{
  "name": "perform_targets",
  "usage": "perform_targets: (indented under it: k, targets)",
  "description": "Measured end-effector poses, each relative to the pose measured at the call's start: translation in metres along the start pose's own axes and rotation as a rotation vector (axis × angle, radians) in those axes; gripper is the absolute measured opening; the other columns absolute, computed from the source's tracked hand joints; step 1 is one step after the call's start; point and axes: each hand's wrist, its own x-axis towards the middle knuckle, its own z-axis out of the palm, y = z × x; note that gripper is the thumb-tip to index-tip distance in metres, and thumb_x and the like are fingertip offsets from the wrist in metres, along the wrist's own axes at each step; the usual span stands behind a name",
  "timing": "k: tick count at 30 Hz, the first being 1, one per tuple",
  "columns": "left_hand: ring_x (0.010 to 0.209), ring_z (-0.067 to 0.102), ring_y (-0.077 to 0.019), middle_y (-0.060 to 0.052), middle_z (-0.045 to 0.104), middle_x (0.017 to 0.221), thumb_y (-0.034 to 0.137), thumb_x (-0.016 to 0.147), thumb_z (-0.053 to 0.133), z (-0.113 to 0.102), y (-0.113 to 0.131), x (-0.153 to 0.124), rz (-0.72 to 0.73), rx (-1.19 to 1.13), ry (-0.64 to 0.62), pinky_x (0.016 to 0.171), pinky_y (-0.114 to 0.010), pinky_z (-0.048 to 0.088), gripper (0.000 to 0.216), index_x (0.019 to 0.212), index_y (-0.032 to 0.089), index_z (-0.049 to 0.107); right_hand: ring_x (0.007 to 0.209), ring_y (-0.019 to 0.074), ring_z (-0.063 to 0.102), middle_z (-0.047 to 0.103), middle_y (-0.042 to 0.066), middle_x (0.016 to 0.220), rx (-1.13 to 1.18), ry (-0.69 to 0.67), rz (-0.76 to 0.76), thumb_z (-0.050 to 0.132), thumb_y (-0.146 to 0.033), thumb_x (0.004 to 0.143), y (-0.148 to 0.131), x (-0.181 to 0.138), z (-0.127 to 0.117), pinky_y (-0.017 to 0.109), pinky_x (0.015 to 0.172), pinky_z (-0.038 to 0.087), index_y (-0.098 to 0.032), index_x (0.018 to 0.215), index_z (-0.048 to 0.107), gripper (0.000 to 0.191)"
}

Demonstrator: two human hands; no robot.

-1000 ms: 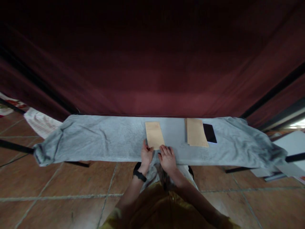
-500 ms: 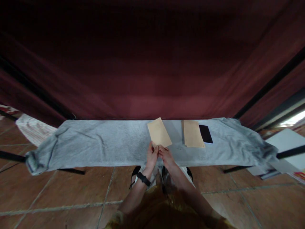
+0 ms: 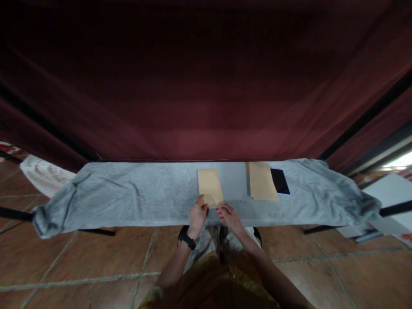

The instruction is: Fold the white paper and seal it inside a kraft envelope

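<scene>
A tan paper envelope (image 3: 210,184) is in front of me over the grey cloth, its long sides pointing away from me. My left hand (image 3: 197,214) pinches its near left corner, thumb on top. At the near right corner, my right hand (image 3: 229,216) has its fingers curled together against the edge; the fingertips are partly hidden. To the right lies a stack of similar tan paper envelopes (image 3: 262,181), slightly fanned. Beside that stack, a dark flat phone-like device (image 3: 280,181) is partly covered by it.
A grey cloth (image 3: 154,189) covers the narrow bench, wrinkled toward both ends. Dark red fabric (image 3: 206,141) hangs along the far edge. Black metal bars (image 3: 397,208) stand at the sides. White boards (image 3: 388,197) lie low at the right, above the tiled floor (image 3: 106,262).
The envelope has turned straighter and come nearer to me, lower over the cloth. My hands have moved apart, the left to its left corner and the right to its right corner.
</scene>
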Motion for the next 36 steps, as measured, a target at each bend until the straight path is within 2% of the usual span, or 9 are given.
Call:
perform_targets:
  k: [4, 7, 9, 11, 14, 20, 24, 28, 36]
  targets:
    - [0.093, 0.071, -0.0271, -0.014, 0.074, 0.105, 0.025, 0.094, 0.051, -0.008, 0.01, -0.011, 0.07, 0.258, -0.004, 0.085, -0.04, 0.053, 0.043, 0.135, 0.019, 0.058, 0.138, 0.0237, 0.049, 0.057, 0.009, 0.146, -0.408, -0.003, -0.279, 0.045, -0.03, 0.099, 0.003, -0.011, -0.02, 0.049, 0.121, 0.031, -0.022, 0.136, 0.06, 0.041]
    - [0.116, 0.062, -0.0304, -0.017, 0.066, 0.124, 0.029, 0.098, 0.044, -0.003, 0.017, -0.011, 0.236, 0.388, 0.115, 0.101, -0.047, 0.046, 0.041, 0.134, 0.019, 0.059, 0.142, 0.0221, 0.044, 0.05, 0.008, 0.153, -0.761, -0.064, -0.437, 0.043, -0.028, 0.102, 0.007, -0.014, -0.024, 0.048, 0.123, 0.027, -0.021, 0.144, 0.052, 0.044]
    - [0.135, 0.049, -0.0296, -0.015, 0.057, 0.141, 0.034, 0.102, 0.038, 0.006, 0.019, -0.002, 0.395, 0.382, 0.077, 0.111, -0.048, 0.039, 0.045, 0.14, 0.019, 0.055, 0.141, 0.0214, 0.045, 0.048, 0.007, 0.153, -0.862, -0.047, -0.453, 0.043, -0.03, 0.103, 0.01, -0.015, -0.022, 0.047, 0.123, 0.027, -0.022, 0.146, 0.05, 0.045]
    - [0.145, 0.038, -0.0268, -0.011, 0.047, 0.154, 0.039, 0.104, 0.032, 0.015, 0.019, 0.014, 0.524, 0.381, -0.037, 0.118, -0.047, 0.032, 0.05, 0.146, 0.019, 0.049, 0.14, 0.0208, 0.046, 0.051, 0.006, 0.152, -0.9, -0.021, -0.451, 0.042, -0.033, 0.104, 0.013, -0.014, -0.02, 0.045, 0.123, 0.026, -0.023, 0.145, 0.051, 0.044]
    - [0.15, 0.029, -0.0237, -0.008, 0.037, 0.161, 0.041, 0.105, 0.024, 0.028, 0.02, 0.045, 0.569, 0.439, -0.15, 0.123, -0.046, 0.024, 0.055, 0.153, 0.017, 0.039, 0.14, 0.0205, 0.046, 0.053, 0.005, 0.15, -0.908, -0.02, -0.448, 0.043, -0.034, 0.104, 0.013, -0.013, -0.019, 0.044, 0.123, 0.023, -0.024, 0.144, 0.052, 0.043]
    - [0.152, 0.025, -0.0222, -0.009, 0.033, 0.163, 0.043, 0.104, 0.023, 0.043, 0.031, 0.101, 0.585, 0.499, -0.14, 0.125, -0.046, 0.017, 0.06, 0.158, 0.018, 0.029, 0.142, 0.0217, 0.044, 0.048, 0.004, 0.154, -0.901, -0.016, -0.439, 0.047, -0.03, 0.102, 0.009, -0.013, -0.019, 0.045, 0.122, 0.027, -0.025, 0.146, 0.05, 0.044]
    - [0.153, 0.024, -0.0232, -0.008, 0.034, 0.162, 0.047, 0.103, 0.026, 0.051, 0.037, 0.12, 0.566, 0.488, -0.123, 0.126, -0.049, 0.015, 0.062, 0.158, 0.019, 0.029, 0.142, 0.0223, 0.044, 0.048, 0.005, 0.154, -0.895, 0.007, -0.444, 0.048, -0.03, 0.102, 0.009, -0.014, -0.018, 0.046, 0.121, 0.027, -0.025, 0.147, 0.049, 0.045]
    - [0.153, 0.023, -0.0229, -0.009, 0.033, 0.162, 0.048, 0.104, 0.025, 0.048, 0.035, 0.114, 0.599, 0.475, -0.141, 0.126, -0.048, 0.015, 0.062, 0.157, 0.017, 0.031, 0.14, 0.0226, 0.046, 0.052, 0.006, 0.151, -0.888, 0.018, -0.454, 0.048, -0.031, 0.102, 0.01, -0.013, -0.018, 0.046, 0.121, 0.028, -0.024, 0.145, 0.051, 0.044]
    - [0.152, 0.026, -0.0198, -0.008, 0.035, 0.162, 0.043, 0.106, 0.023, 0.036, 0.014, 0.062, 0.733, 0.448, -0.179, 0.126, -0.044, 0.016, 0.057, 0.157, 0.018, 0.032, 0.138, 0.0218, 0.048, 0.057, 0.005, 0.146, -0.852, 0.042, -0.447, 0.043, -0.027, 0.102, 0.019, -0.011, -0.014, 0.047, 0.121, 0.028, -0.024, 0.14, 0.057, 0.04]
